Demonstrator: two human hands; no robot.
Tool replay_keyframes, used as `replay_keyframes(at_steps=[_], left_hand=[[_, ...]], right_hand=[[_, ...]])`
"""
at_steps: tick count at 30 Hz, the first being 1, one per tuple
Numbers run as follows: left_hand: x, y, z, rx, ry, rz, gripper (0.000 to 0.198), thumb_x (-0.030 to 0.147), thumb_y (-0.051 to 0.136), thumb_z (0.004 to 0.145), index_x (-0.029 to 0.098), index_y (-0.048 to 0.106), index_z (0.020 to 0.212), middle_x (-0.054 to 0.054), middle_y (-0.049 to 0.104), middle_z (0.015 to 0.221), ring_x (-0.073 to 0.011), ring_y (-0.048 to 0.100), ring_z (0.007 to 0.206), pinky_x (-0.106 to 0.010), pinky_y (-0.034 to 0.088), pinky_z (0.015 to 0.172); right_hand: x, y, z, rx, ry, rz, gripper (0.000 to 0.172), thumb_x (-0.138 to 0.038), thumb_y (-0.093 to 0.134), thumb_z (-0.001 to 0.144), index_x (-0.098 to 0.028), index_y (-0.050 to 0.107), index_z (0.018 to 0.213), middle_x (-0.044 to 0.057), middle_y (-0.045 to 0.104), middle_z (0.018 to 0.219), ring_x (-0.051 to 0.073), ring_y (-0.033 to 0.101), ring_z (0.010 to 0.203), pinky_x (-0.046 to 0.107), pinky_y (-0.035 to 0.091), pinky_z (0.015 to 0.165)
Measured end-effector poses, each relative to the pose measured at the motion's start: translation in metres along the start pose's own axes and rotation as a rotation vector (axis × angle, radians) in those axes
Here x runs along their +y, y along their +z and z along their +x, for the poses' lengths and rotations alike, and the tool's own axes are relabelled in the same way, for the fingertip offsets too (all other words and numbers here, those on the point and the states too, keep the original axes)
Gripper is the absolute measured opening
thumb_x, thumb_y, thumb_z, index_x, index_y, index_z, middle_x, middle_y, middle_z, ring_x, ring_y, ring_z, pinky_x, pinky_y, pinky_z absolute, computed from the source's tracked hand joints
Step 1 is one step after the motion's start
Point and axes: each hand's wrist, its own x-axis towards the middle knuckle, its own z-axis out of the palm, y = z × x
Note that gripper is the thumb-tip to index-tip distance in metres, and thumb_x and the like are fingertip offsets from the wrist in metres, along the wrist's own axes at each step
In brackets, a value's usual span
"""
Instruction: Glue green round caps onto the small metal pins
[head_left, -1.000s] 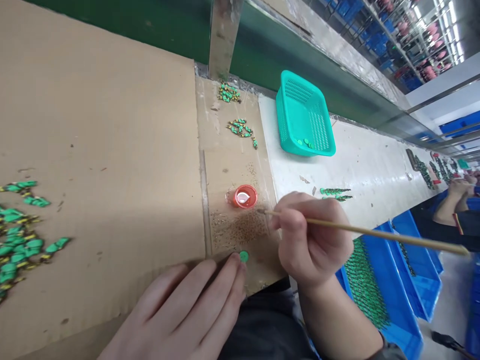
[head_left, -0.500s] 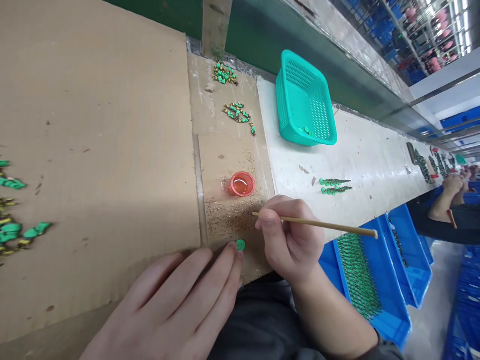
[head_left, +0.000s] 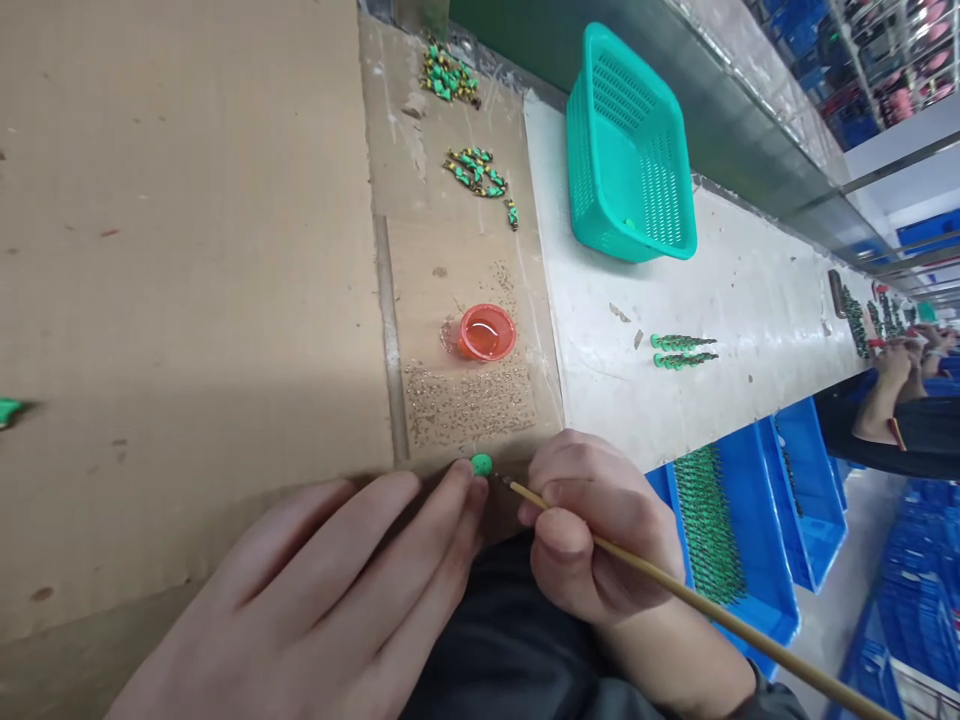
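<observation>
A small round green button (head_left: pixel 481 464) sits at the fingertips of my left hand (head_left: pixel 337 590), near the front edge of the cardboard. The left fingers lie close together, and the thumb is hidden. My right hand (head_left: pixel 600 530) pinches a thin paintbrush (head_left: pixel 675 590) with a wooden handle. Its dark tip points at the button from the right, a small gap away. Beyond them stands a red cup (head_left: pixel 487 333) with liquid in it. Tiny gold-brown specks (head_left: pixel 469 400) cover the cardboard between the cup and the button.
A turquoise basket (head_left: pixel 630 165) stands at the back right. Small green-and-yellow pieces (head_left: pixel 450 75) lie piled at the back. Two green-topped rows (head_left: pixel 682 350) rest on the white table. Blue bins (head_left: pixel 757 510) sit below its edge. Another person's hands (head_left: pixel 896 360) are far right.
The brush has swung from the specks down to beside the button, its handle now slanting lower right. The left hand stays at the button. The view has shifted somewhat.
</observation>
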Motion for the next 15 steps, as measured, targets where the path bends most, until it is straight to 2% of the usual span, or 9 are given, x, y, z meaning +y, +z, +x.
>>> replay_keyframes(at_steps=[6,8,10,13,15], left_hand=[[0.0017,0.0002,0.0012,-0.010,-0.005,-0.024,0.055,0.021,0.062,0.115,0.031,0.069,0.169,-0.001,0.067,0.179,-0.0343,0.067,0.160,-0.062,0.036,0.154],[0.0017,-0.0007,0.0031,-0.013,-0.012,-0.021,0.054,0.022,0.063,0.115,0.030,0.070,0.167,-0.001,0.066,0.180,-0.0350,0.068,0.159,-0.062,0.036,0.153],[0.0012,-0.0020,0.0042,-0.010,-0.007,-0.006,0.049,0.022,0.064,0.114,0.031,0.075,0.162,-0.002,0.067,0.178,-0.0364,0.070,0.156,-0.062,0.046,0.148],[0.0004,-0.0038,0.0048,-0.018,0.027,0.039,0.045,0.023,0.068,0.113,0.030,0.079,0.156,-0.004,0.068,0.177,-0.0382,0.074,0.152,-0.062,0.064,0.132],[0.0004,-0.0045,0.0050,-0.018,0.037,0.053,0.045,0.024,0.069,0.112,0.029,0.080,0.155,-0.005,0.068,0.176,-0.0387,0.075,0.150,-0.062,0.068,0.125]], right_hand=[[-0.0007,-0.0019,0.0019,-0.062,0.015,0.031,0.010,-0.022,0.063,0.121,-0.023,0.071,0.115,-0.001,0.069,0.073,0.017,0.067,0.055,0.032,0.063,0.051],[-0.0011,-0.0022,0.0026,-0.067,0.013,0.035,0.014,-0.022,0.064,0.122,-0.023,0.070,0.109,-0.001,0.069,0.073,0.016,0.067,0.055,0.031,0.065,0.053],[-0.0012,-0.0027,0.0028,-0.080,0.018,0.035,0.019,-0.024,0.064,0.123,-0.024,0.069,0.105,0.000,0.070,0.073,0.016,0.067,0.056,0.030,0.065,0.053],[-0.0007,-0.0037,0.0025,-0.101,0.023,0.031,0.022,-0.025,0.064,0.123,-0.024,0.068,0.102,0.000,0.070,0.073,0.016,0.068,0.056,0.031,0.064,0.053],[-0.0004,-0.0041,0.0031,-0.104,0.021,0.032,0.022,-0.024,0.065,0.122,-0.024,0.068,0.101,0.001,0.070,0.073,0.016,0.068,0.057,0.031,0.064,0.053]])
